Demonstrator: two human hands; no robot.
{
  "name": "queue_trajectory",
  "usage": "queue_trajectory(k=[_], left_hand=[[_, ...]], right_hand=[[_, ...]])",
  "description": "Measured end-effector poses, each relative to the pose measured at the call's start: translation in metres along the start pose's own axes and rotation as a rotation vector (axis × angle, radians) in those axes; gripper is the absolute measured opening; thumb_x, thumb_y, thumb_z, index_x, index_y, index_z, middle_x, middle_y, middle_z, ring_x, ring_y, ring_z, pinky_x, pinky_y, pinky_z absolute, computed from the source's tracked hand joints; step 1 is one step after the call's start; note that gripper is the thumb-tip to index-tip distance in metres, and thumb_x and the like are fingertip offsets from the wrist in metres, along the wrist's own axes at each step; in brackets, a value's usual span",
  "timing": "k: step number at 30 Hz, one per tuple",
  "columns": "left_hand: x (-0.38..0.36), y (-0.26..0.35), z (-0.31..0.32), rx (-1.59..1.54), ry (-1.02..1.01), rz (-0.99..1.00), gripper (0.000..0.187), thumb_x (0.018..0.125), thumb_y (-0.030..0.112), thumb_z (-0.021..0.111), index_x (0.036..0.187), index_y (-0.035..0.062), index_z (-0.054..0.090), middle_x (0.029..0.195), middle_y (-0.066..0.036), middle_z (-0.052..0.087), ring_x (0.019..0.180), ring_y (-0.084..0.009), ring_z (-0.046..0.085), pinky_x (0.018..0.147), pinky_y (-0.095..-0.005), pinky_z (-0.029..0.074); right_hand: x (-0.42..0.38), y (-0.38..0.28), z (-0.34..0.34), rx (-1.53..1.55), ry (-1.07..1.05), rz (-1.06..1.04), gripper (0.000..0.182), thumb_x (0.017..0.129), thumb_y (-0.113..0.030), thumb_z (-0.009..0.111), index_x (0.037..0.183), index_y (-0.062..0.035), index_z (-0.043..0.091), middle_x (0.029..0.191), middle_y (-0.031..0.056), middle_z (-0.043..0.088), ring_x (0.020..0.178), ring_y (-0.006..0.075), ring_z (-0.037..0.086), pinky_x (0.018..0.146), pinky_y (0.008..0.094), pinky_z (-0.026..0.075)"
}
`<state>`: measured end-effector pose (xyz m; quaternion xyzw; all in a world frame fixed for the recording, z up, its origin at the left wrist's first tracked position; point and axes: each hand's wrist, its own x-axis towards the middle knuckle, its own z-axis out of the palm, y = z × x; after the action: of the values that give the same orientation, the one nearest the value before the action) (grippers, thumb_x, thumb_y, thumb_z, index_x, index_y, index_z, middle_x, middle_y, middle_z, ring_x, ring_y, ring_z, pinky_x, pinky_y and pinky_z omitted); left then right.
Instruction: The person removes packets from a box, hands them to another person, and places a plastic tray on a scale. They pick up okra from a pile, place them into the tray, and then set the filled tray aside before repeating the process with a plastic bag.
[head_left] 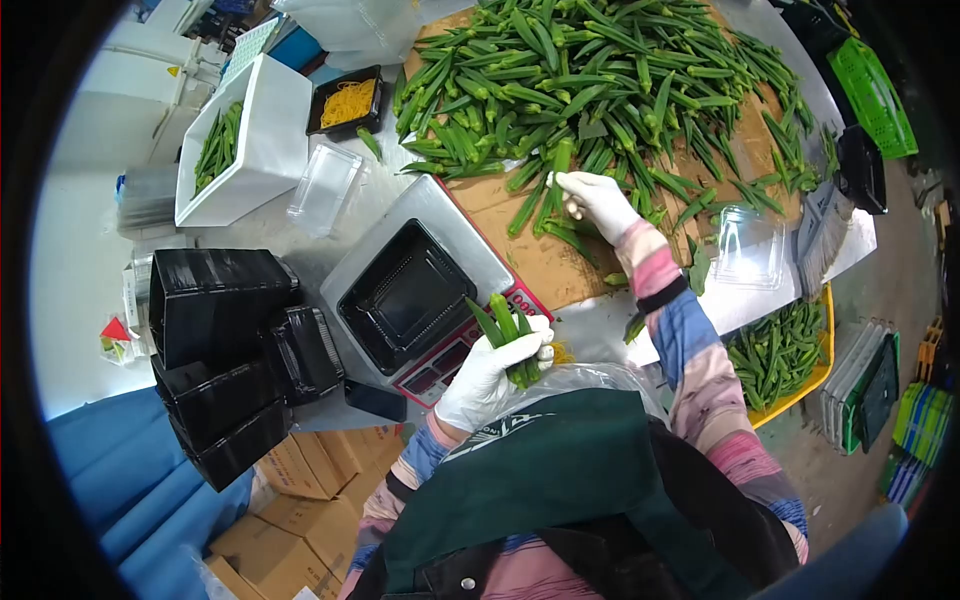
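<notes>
My left hand [487, 385], in a white glove, is closed around several green okra pods [506, 318] just in front of the scale. My right hand [598, 205], also gloved, is at the near edge of a large okra heap [590, 80]. Its fingers are pinched on an okra pod [562, 160]; the grip itself is partly hidden. An open black plastic tray [405, 300] sits on the metal platform of a red-edged weighing scale [428, 203], left of my hands. Brown cardboard [490, 200] lies under the heap.
Stacked black trays [225, 300] stand at the left, with a phone [376, 401] beside them. Behind are a white foam box [262, 140] containing okra, a tray of yellow rubber bands [349, 103] and clear lids [326, 188]. A yellow crate [822, 372] of okra is at the right.
</notes>
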<state>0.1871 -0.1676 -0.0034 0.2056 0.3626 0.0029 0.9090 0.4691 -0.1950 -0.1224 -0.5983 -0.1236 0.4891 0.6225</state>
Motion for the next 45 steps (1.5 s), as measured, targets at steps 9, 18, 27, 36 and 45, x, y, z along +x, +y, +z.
queue_trajectory(k=[9, 18, 27, 36, 45], left_hand=[[0.006, 0.006, 0.018, -0.003, 0.103, 0.064, 0.03, 0.096, 0.007, 0.063, 0.125, 0.0017, 0.056, 0.116, -0.013, 0.065, 0.102, -0.0218, 0.065, 0.088, -0.0376, 0.056], [0.01, 0.004, 0.009, 0.078, 0.177, 0.036, 0.039, 0.095, 0.01, 0.066, 0.129, -0.0019, 0.055, 0.111, -0.011, 0.068, 0.093, -0.0186, 0.068, 0.079, -0.0319, 0.059], [0.009, 0.002, 0.0, 0.029, 0.061, 0.039, 0.033, 0.092, 0.006, 0.069, 0.121, 0.0003, 0.057, 0.111, -0.011, 0.066, 0.092, -0.0193, 0.068, 0.081, -0.031, 0.057], [0.005, 0.004, 0.003, -0.041, 0.023, 0.044, 0.042, 0.092, 0.004, 0.067, 0.132, -0.0011, 0.054, 0.116, -0.012, 0.065, 0.096, -0.0208, 0.068, 0.087, -0.0329, 0.057], [0.006, 0.006, 0.005, -0.101, 0.016, 0.094, 0.049, 0.095, 0.003, 0.062, 0.141, -0.0005, 0.044, 0.13, -0.018, 0.059, 0.118, -0.028, 0.062, 0.102, -0.0413, 0.052]], right_hand=[[-0.096, -0.025, 0.002, -0.307, -0.089, -0.119, 0.022, 0.091, -0.026, 0.072, 0.086, -0.0041, 0.072, 0.076, 0.0004, 0.066, 0.072, 0.0057, 0.058, 0.066, 0.0235, 0.047], [-0.125, -0.046, 0.035, -0.529, -0.319, 0.127, 0.038, 0.08, -0.042, 0.078, 0.084, -0.0049, 0.077, 0.071, 0.0084, 0.07, 0.062, 0.015, 0.063, 0.066, 0.0322, 0.052], [0.009, 0.025, 0.073, -1.414, 0.212, -0.131, 0.049, 0.084, -0.057, 0.065, 0.084, -0.0093, 0.076, 0.081, 0.0139, 0.072, 0.079, 0.0314, 0.071, 0.071, 0.0427, 0.056], [0.027, 0.043, 0.055, -1.138, 0.243, 0.023, 0.041, 0.077, -0.041, 0.069, 0.087, -0.0012, 0.075, 0.088, 0.023, 0.072, 0.078, 0.0347, 0.072, 0.076, 0.0425, 0.056], [-0.1, -0.007, 0.001, 0.087, -0.291, 0.139, 0.021, 0.094, -0.018, 0.065, 0.077, -0.0066, 0.059, 0.063, -0.0031, 0.051, 0.053, 0.0072, 0.047, 0.052, 0.0238, 0.038]])
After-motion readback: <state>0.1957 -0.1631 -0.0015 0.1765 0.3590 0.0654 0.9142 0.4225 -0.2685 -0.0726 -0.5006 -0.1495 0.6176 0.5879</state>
